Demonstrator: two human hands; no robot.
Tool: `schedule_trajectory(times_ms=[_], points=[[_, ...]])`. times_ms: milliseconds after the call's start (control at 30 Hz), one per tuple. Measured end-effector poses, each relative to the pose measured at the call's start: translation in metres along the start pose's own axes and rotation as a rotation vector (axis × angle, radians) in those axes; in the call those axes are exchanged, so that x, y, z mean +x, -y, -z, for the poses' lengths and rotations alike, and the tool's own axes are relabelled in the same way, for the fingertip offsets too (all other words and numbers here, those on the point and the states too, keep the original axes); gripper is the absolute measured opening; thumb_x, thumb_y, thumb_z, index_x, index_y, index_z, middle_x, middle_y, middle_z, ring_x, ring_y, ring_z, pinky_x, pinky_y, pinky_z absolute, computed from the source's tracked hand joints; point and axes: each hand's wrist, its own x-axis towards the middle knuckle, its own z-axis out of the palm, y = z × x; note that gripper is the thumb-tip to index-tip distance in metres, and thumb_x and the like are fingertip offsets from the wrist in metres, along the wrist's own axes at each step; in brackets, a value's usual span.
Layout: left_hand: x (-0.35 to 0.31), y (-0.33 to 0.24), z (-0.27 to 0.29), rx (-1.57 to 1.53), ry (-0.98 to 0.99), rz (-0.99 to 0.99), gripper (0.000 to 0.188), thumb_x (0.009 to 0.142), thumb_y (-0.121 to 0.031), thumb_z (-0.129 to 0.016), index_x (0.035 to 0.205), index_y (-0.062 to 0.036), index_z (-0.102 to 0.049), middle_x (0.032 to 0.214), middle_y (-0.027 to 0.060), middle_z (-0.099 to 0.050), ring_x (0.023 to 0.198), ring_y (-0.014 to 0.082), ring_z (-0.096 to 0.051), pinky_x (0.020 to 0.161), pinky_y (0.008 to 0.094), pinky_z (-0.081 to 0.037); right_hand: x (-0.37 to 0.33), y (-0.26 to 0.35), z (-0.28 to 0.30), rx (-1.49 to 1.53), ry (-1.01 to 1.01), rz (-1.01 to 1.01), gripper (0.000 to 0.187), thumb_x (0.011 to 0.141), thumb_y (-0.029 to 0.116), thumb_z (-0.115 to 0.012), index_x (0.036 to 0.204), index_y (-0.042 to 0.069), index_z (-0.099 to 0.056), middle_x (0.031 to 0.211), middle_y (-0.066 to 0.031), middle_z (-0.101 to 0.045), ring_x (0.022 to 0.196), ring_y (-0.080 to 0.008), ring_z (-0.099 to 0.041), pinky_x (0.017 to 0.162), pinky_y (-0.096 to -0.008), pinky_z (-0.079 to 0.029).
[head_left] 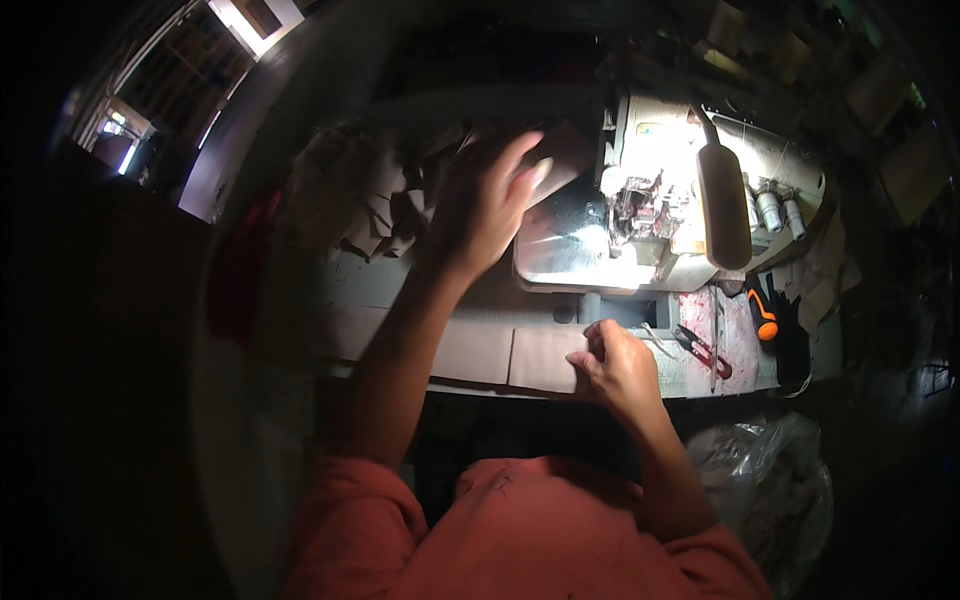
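Along the table's front edge lie flat beige fabric pieces (470, 352), one beside or overlapping another. My right hand (622, 368) pinches the right end of the nearest-right fabric piece (545, 358) between thumb and fingers. Farther off, my left hand (490, 210) is raised, its thumb and forefinger spread apart and nothing visible between them. Just past its fingertips is a brownish flat piece (568, 160), by the metal plate of a lit sewing machine (655, 215). Whether the left hand touches that piece, I cannot tell.
A heap of cut fabric pieces (375, 200) lies at the far left. Right of my right hand are red-handled thread snips (708, 355), a thin metal tool (714, 335) and an orange-and-black handled tool (765, 318). A clear plastic bag (775, 480) hangs below the table's right side.
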Motion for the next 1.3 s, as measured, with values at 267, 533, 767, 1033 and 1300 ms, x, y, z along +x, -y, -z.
schedule_trajectory(times_ms=[267,533,767,1033,1300], points=[[-0.151,-0.019,0.019,-0.191,0.161,0.396,0.014,0.076,-0.004,-0.054,0.090,-0.0010,-0.054,0.075,0.0062,-0.055,0.066,0.0109,-0.052,0.059,0.0235,-0.043,-0.009,-0.004,0.000,0.045,-0.158,0.149,0.012,0.068,0.009,-0.063,0.068,0.001,-0.055,0.064,-0.0119,-0.054,0.058,-0.0262,-0.052,0.053,-0.0327,-0.041],[-0.160,-0.052,0.023,-0.192,0.114,0.203,0.006,0.074,-0.002,-0.052,0.079,-0.0038,-0.055,0.075,0.0104,-0.055,0.067,0.0234,-0.052,0.062,0.0293,-0.042,-0.011,0.015,0.009,0.632,-0.077,-0.028,0.006,0.075,0.002,-0.056,0.080,0.000,-0.052,0.069,-0.0056,-0.055,0.060,-0.0124,-0.052,0.053,-0.0242,-0.041],[-0.195,-0.020,0.051,-1.683,-0.755,0.985,0.037,0.083,-0.032,-0.049,0.107,-0.0033,-0.048,0.101,0.0064,-0.054,0.091,0.0171,-0.051,0.079,0.0319,-0.040,-0.008,0.043,0.027,1.135,0.074,-0.185,0.009,0.077,0.002,-0.054,0.085,0.001,-0.050,0.071,-0.0013,-0.052,0.062,-0.0063,-0.050,0.058,-0.0183,-0.042],[-0.160,0.010,0.106,-0.982,-0.834,0.680,0.038,0.089,-0.023,-0.036,0.116,0.0032,-0.039,0.119,0.0158,-0.041,0.111,0.0260,-0.039,0.095,0.0341,-0.029,-0.005,0.022,0.010,1.215,0.150,-0.281,0.009,0.080,0.009,-0.051,0.085,0.002,-0.051,0.062,0.0004,-0.049,0.051,-0.0063,-0.047,0.049,-0.0207,-0.042],[-0.147,-0.095,0.010,-0.104,0.172,0.083,0.074,0.074,-0.014,-0.057,0.128,0.0048,-0.010,0.129,0.0225,-0.026,0.121,0.0382,-0.022,0.098,0.0406,-0.020,-0.016,0.043,0.018,1.228,0.216,-0.265,0.017,0.081,0.008,-0.051,0.094,-0.002,-0.052,0.081,-0.0044,-0.057,0.068,-0.0087,-0.053,0.061,-0.0216,-0.045]])
